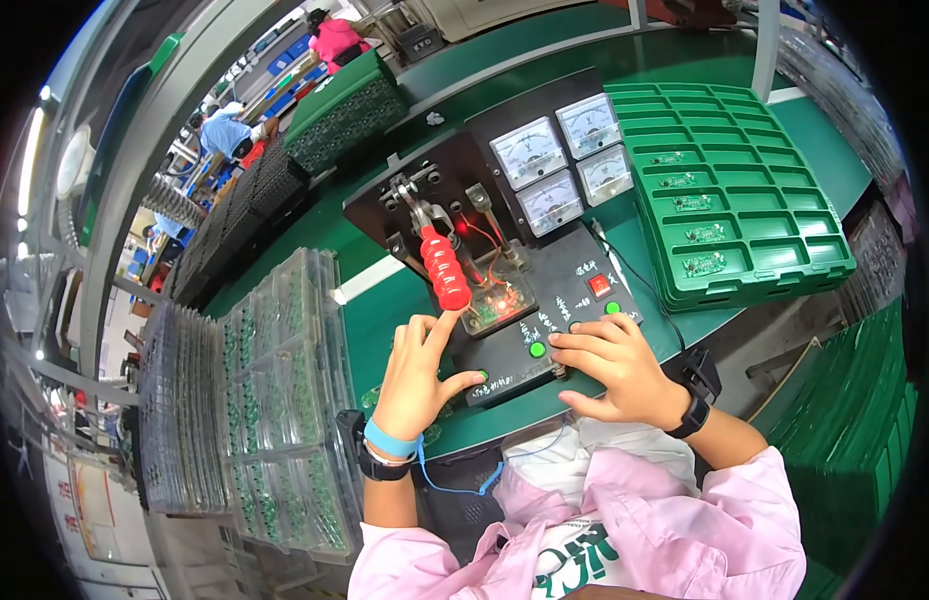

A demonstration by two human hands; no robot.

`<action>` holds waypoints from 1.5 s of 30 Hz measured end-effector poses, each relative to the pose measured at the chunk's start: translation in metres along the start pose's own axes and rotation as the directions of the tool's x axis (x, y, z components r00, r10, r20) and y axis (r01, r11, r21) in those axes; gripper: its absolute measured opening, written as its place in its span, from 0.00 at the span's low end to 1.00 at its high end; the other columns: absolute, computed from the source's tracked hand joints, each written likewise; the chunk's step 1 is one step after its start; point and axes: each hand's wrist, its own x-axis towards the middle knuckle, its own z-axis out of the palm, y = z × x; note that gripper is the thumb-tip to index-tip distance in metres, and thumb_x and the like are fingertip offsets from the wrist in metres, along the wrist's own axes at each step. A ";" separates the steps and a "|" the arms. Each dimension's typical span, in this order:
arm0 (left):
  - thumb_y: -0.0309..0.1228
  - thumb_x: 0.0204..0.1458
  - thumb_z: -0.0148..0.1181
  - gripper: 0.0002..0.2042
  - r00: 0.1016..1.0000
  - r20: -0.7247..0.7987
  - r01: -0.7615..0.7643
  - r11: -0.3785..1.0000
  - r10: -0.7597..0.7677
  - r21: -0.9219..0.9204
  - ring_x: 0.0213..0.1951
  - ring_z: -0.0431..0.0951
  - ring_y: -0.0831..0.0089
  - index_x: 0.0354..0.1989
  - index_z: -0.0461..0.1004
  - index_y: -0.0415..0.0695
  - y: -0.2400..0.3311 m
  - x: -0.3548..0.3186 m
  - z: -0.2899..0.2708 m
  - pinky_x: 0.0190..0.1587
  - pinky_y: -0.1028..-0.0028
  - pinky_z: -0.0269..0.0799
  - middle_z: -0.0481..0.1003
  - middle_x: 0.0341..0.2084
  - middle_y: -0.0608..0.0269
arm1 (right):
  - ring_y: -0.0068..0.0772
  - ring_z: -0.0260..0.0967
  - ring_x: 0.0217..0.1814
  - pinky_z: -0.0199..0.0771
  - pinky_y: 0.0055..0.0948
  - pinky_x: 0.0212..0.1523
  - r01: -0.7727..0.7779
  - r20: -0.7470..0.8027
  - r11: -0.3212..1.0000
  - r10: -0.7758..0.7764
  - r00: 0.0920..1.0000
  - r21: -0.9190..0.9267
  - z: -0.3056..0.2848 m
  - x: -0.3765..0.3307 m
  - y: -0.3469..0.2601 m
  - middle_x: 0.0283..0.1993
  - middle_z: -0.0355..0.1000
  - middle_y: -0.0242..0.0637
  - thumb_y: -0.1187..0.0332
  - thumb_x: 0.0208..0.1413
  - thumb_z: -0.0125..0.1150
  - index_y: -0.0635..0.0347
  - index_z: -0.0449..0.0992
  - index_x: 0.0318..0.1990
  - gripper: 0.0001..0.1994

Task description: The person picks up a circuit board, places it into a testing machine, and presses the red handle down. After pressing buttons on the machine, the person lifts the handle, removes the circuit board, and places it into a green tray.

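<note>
My left hand (410,375) is open beside a black test box (507,384). Its index fingertip is at the lower end of the red ribbed handle (444,266) of a toggle clamp, and its thumb rests at a green button near the box's left corner. Under the clamp, a small circuit board (503,303) sits in a clear fixture with red lights glowing on it. My right hand (625,372) lies open over the box's front, fingers stretched between one green button (537,350) and another green button (613,308). Behind it is a red rocker switch (599,286). Neither hand holds anything.
Several panel meters (530,152) stand behind the box. At right, a green compartment tray (740,225) holds several small boards. Clear trays of boards (275,400) are stacked at left. Green trays (835,420) stand at lower right. People work in the background.
</note>
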 end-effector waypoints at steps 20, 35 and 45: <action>0.28 0.54 0.59 0.11 0.837 -0.483 0.372 0.915 -0.258 0.155 0.49 0.74 0.52 0.45 0.76 0.40 -0.071 -0.067 0.019 0.52 0.59 0.69 0.74 0.48 0.53 | 0.43 0.72 0.24 0.69 0.38 0.24 0.462 -0.139 0.886 -0.453 0.881 0.039 -0.008 0.124 -0.012 0.23 0.72 0.37 0.71 0.52 0.60 0.60 0.73 0.39 0.08; 0.27 0.59 0.54 0.12 0.974 -0.225 -0.011 0.990 0.043 0.142 0.42 0.76 0.48 0.48 0.74 0.36 -0.067 -0.026 0.028 0.48 0.60 0.71 0.76 0.40 0.45 | 0.37 0.72 0.20 0.68 0.36 0.19 0.380 0.098 0.859 -0.370 0.924 -0.343 0.034 0.084 0.003 0.18 0.71 0.35 0.67 0.40 0.60 0.59 0.74 0.20 0.06; 0.26 0.59 0.53 0.12 0.861 -0.456 -0.158 0.971 0.225 0.181 0.45 0.77 0.51 0.49 0.75 0.36 -0.009 -0.022 0.032 0.47 0.63 0.73 0.77 0.44 0.45 | 0.36 0.72 0.30 0.75 0.32 0.25 -0.309 -0.457 0.773 0.028 0.889 -0.553 -0.136 -0.065 0.102 0.34 0.70 0.35 0.73 0.43 0.62 0.59 0.74 0.34 0.08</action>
